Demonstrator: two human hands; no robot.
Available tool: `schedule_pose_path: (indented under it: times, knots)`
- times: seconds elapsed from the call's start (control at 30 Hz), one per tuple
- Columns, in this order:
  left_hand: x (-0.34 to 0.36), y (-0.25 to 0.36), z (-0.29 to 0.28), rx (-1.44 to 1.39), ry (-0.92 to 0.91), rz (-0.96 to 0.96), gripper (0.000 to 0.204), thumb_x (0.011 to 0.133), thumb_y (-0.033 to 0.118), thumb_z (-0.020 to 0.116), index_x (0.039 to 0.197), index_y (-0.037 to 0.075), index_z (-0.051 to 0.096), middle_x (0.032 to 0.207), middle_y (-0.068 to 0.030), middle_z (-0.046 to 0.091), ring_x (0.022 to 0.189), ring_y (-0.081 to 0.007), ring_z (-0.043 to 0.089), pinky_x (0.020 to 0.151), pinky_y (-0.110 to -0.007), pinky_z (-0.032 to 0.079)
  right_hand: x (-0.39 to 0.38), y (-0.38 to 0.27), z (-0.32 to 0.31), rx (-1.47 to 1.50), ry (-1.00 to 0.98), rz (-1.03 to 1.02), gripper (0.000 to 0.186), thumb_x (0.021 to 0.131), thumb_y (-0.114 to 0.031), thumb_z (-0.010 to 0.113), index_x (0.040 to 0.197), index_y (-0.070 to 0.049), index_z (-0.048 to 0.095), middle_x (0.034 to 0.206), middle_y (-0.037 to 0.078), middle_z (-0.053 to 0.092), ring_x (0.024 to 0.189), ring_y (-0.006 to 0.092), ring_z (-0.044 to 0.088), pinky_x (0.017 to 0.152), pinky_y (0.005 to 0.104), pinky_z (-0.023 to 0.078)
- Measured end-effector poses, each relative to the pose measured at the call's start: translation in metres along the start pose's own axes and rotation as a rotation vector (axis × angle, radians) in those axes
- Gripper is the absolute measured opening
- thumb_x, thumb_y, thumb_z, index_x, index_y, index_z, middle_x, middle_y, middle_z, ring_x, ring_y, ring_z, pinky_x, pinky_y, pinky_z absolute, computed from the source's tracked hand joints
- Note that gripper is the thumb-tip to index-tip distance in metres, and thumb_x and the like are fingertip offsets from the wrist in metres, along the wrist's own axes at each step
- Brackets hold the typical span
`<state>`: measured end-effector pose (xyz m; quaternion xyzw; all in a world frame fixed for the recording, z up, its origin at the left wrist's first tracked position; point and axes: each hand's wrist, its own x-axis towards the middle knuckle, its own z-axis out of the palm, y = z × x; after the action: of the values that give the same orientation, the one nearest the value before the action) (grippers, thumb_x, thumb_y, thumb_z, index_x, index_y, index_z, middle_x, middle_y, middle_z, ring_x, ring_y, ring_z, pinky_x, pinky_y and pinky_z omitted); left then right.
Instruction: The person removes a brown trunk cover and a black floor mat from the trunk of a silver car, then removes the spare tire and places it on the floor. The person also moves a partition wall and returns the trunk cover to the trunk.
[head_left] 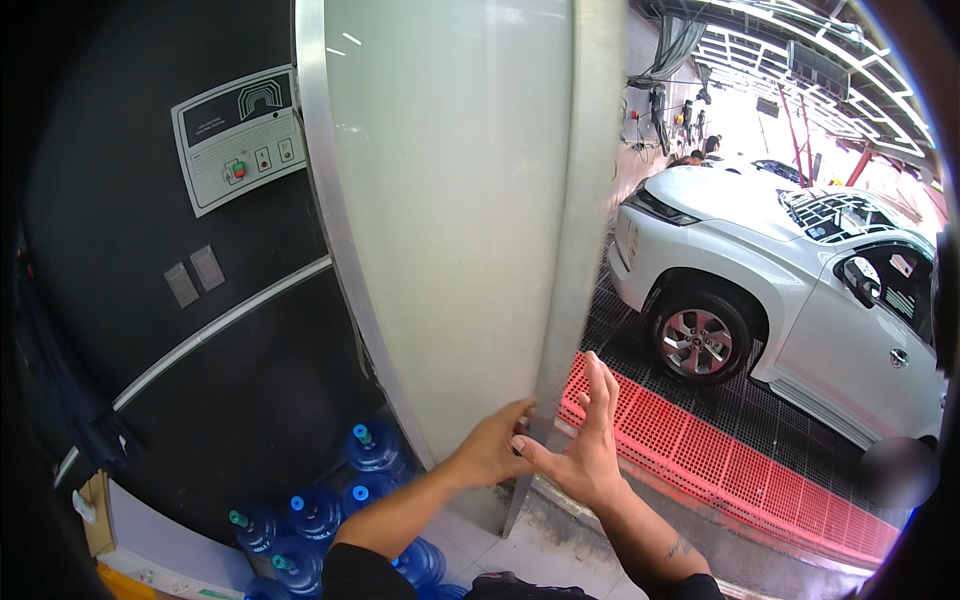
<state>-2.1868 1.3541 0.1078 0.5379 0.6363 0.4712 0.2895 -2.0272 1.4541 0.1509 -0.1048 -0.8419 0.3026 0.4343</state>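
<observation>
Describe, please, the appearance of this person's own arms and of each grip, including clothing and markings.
The left grip and right grip are bare hands: no gloves, rings or watch can be seen. The black left sleeve and black right sleeve leave both forearms uncovered. The right forearm has a small dark marking, perhaps a tattoo; its design is unclear.

Pale glass door, metal-framed, upright, partly open.

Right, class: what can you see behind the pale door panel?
Past the right edge of the door panel, a white car stands on dark grating, with red grating nearer. The panel looks cloudy, so whatever lies directly behind it stays hidden.
</observation>
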Motion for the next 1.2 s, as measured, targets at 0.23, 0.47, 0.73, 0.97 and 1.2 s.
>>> schedule_pose_path:
  times: [0.23, 0.47, 0.73, 0.97, 1.2]
  knots:
    - [-0.009, 0.015, 0.038, -0.098, -0.288, 0.177, 0.1, 0.082, 0.029, 0.089, 0.158, -0.006, 0.033, 0.159, -0.0248, 0.041, 0.147, -0.0342, 0.043, 0.12, -0.041, 0.037, -0.021, -0.001, -0.016, -0.028, 0.338, 0.076, 0.118, 0.07, -0.002, 0.086, 0.162, 0.0, 0.012, 0.149, 0.03, 0.036, 0.137, 0.0456, 0.041, 0.111, 0.0545, 0.038]
    - [0.017, -0.005, -0.078, 0.101, 0.654, 0.201, 0.079, 0.088, 0.022, 0.084, 0.153, 0.0, 0.045, 0.158, -0.0176, 0.047, 0.148, -0.028, 0.043, 0.122, -0.041, 0.034, -0.044, 0.001, -0.069, -0.22, 0.484, 0.177, 0.108, 0.077, 0.006, 0.079, 0.162, 0.0, 0.013, 0.145, 0.026, 0.041, 0.136, 0.0417, 0.044, 0.114, 0.0518, 0.035]
    - [0.061, -0.006, -0.232, 0.158, 1.27, 0.391, 0.072, 0.099, 0.027, 0.071, 0.156, -0.002, 0.039, 0.161, -0.0222, 0.042, 0.151, -0.0328, 0.037, 0.124, -0.041, 0.028, -0.086, -0.005, -0.12, -0.196, 0.608, 0.288, 0.092, 0.08, 0.005, 0.076, 0.156, 0.002, 0.024, 0.139, 0.021, 0.048, 0.13, 0.0324, 0.049, 0.111, 0.0451, 0.038]
    - [0.089, -0.02, -0.237, 0.023, 1.177, 0.194, 0.089, 0.1, 0.04, 0.07, 0.164, 0.003, 0.022, 0.166, -0.0234, 0.031, 0.155, -0.0342, 0.03, 0.123, -0.042, 0.027, -0.117, -0.01, -0.177, -0.145, 0.611, 0.34, 0.068, 0.079, 0.002, 0.076, 0.138, 0.001, 0.043, 0.114, 0.013, 0.057, 0.105, 0.0235, 0.056, 0.094, 0.0404, 0.047]
    - [0.113, -0.016, -0.202, 0.044, 1.158, 0.329, 0.092, 0.099, 0.042, 0.071, 0.162, -0.004, 0.023, 0.164, -0.0233, 0.034, 0.151, -0.034, 0.035, 0.122, -0.041, 0.029, -0.147, -0.003, -0.225, -0.049, 0.602, 0.332, 0.072, 0.077, 0.004, 0.076, 0.141, 0.002, 0.043, 0.124, 0.014, 0.052, 0.116, 0.0239, 0.053, 0.101, 0.0398, 0.045]
